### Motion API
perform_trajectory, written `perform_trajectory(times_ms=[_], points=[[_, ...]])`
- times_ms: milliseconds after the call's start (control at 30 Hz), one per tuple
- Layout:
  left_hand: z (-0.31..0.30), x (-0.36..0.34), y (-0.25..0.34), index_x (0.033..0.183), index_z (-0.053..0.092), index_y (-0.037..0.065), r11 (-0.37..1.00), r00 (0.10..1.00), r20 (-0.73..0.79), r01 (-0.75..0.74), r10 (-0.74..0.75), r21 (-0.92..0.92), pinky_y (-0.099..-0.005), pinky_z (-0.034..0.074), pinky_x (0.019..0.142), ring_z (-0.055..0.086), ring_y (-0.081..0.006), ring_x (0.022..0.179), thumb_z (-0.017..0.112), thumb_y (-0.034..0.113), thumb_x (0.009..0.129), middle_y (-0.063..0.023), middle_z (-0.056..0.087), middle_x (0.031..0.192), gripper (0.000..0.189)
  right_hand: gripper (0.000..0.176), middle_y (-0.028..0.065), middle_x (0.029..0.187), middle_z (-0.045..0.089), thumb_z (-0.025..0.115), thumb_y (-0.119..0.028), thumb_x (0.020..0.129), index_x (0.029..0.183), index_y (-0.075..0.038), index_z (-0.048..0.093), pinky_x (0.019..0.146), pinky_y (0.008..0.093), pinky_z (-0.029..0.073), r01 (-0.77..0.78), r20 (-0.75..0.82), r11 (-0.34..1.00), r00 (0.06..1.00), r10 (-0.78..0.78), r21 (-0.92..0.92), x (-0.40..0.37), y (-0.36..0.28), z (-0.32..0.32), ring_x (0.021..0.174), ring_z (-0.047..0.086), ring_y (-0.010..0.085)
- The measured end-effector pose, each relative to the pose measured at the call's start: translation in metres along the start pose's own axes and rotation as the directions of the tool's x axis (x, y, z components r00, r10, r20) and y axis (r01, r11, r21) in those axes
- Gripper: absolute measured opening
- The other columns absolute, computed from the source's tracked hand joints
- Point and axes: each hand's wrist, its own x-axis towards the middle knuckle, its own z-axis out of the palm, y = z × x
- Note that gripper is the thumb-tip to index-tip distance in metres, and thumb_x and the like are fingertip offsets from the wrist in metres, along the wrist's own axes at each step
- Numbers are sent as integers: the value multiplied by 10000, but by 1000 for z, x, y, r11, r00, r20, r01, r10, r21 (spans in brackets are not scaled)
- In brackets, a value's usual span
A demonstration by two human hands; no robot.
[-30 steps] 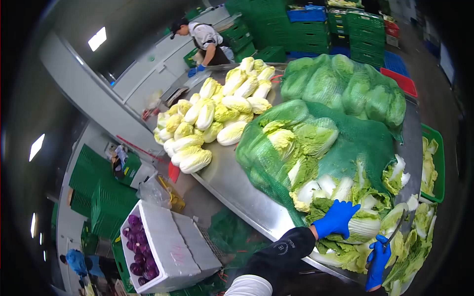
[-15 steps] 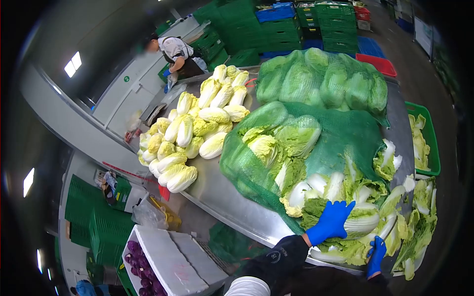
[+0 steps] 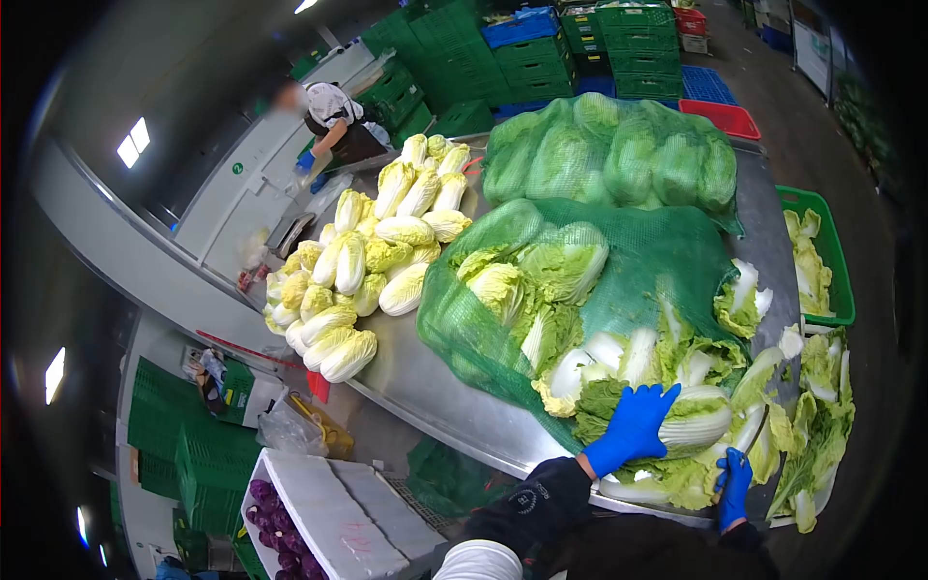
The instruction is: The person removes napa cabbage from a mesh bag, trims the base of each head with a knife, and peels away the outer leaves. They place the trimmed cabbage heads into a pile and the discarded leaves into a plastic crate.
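Observation:
My left hand (image 3: 633,428), in a blue glove, rests with its fingers spread against a cabbage head (image 3: 694,421) at the lower right of the metal table. To its right, my right hand (image 3: 735,483), also blue-gloved, is closed around a knife (image 3: 759,431) whose thin blade points up and right. Loose green leaves (image 3: 677,483) lie under and between both hands. Just beyond them an opened green net bag (image 3: 638,275) spreads over the table with cabbages partly inside. Behind it lies a full net bag (image 3: 609,159) of cabbages.
Pale trimmed cabbages (image 3: 351,261) are piled at the left of the metal table (image 3: 411,362). A green crate (image 3: 839,261) with leaves stands at the right, a white box (image 3: 338,512) of purple cabbages at lower left. A co-worker (image 3: 333,116) stands at the far side.
The view has shifted slightly, so the table's contents appear further left. The knife blade in my right hand now shows. My left hand remains at the cabbage, and the co-worker's arm has moved.

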Motion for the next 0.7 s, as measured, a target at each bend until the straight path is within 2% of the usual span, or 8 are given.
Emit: perform_trajectory(times_ms=[200,333,500,700], points=[[6,-6,5,1394,303,120,999,998,-59,-5,8,47,-447,355,914,487,-301,1112,821,367,513,-159,475,1262,1051,241,19,691,588,625,-293,851,982,-96,572,318,232,298,24,16,999,1000,-24,23,10,12,-4,369,400,74],[3,-8,10,1396,302,125,998,1000,-18,4,-3,56,-443,360,913,483,-298,1124,817,371,520,-156,467,1276,1045,248,27,696,592,631,-290,847,982,-91,573,318,229,297,32,30,997,999,-34,65,3,5,0,371,407,76],[10,-8,7,1394,309,135,995,995,-97,-13,22,95,-436,374,892,497,-294,1096,820,371,508,-141,484,1247,1049,253,50,712,605,620,-252,859,1018,-61,572,315,217,294,24,40,995,999,-28,92,2,2,3,356,400,74],[3,-7,10,1392,312,131,996,999,-47,5,-1,89,-434,380,875,505,-289,1077,826,367,503,-130,492,1233,1054,280,42,699,595,642,-291,838,1004,-80,564,299,231,304,29,40,998,999,-32,64,9,10,-1,353,403,83]])
